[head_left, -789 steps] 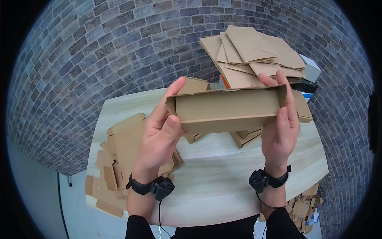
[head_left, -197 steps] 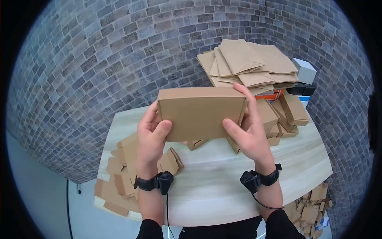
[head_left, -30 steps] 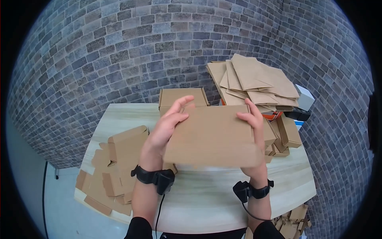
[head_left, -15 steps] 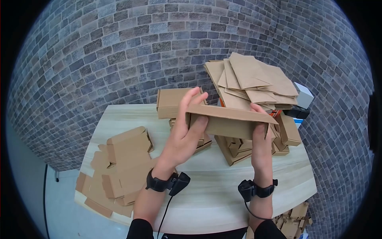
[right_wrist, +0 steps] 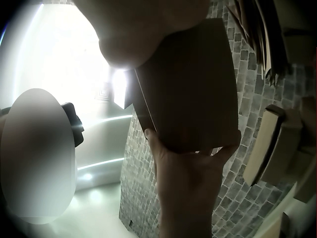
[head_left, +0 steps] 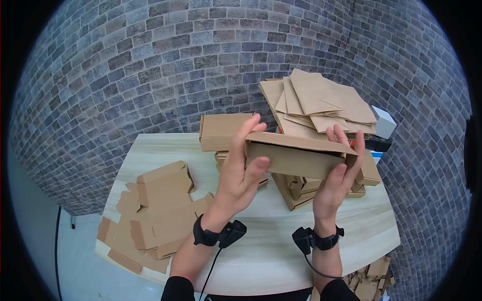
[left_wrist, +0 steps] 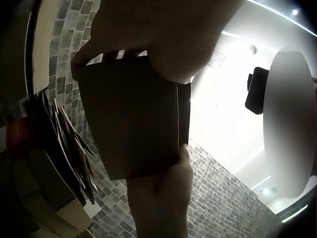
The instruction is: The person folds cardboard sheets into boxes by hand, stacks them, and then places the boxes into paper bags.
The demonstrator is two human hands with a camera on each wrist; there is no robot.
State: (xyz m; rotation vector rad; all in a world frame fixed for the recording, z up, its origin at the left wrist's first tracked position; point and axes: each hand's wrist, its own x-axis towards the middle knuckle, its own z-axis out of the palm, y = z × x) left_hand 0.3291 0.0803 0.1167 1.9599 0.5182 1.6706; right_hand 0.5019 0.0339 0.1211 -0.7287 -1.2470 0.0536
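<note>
A small brown cardboard box (head_left: 301, 163) is held up above the table between both hands, its narrow side facing the head camera. A dark gap runs under its top panel, along the upper edge. My left hand (head_left: 238, 178) grips the left end, thumb on the near side and fingers up behind. At the right end, my right hand (head_left: 331, 193) holds the box with its thumb on the near lower edge and its fingers spread upward. The left wrist view shows a broad face of the same box (left_wrist: 129, 119), darkly lit, with both hands at opposite ends.
Flattened cardboard blanks (head_left: 165, 200) cover the left of the table (head_left: 251, 261). A folded box (head_left: 223, 131) tops a stack behind my left hand. More boxes (head_left: 369, 173) lie right, below a pile of kraft paper sheets (head_left: 321, 98). Cardboard scraps (head_left: 371, 278) lie beside the table.
Over the last second the box has turned from its broad face to its narrow side. Since half a second ago it has shifted slightly right, and the right hand's fingers have spread upward.
</note>
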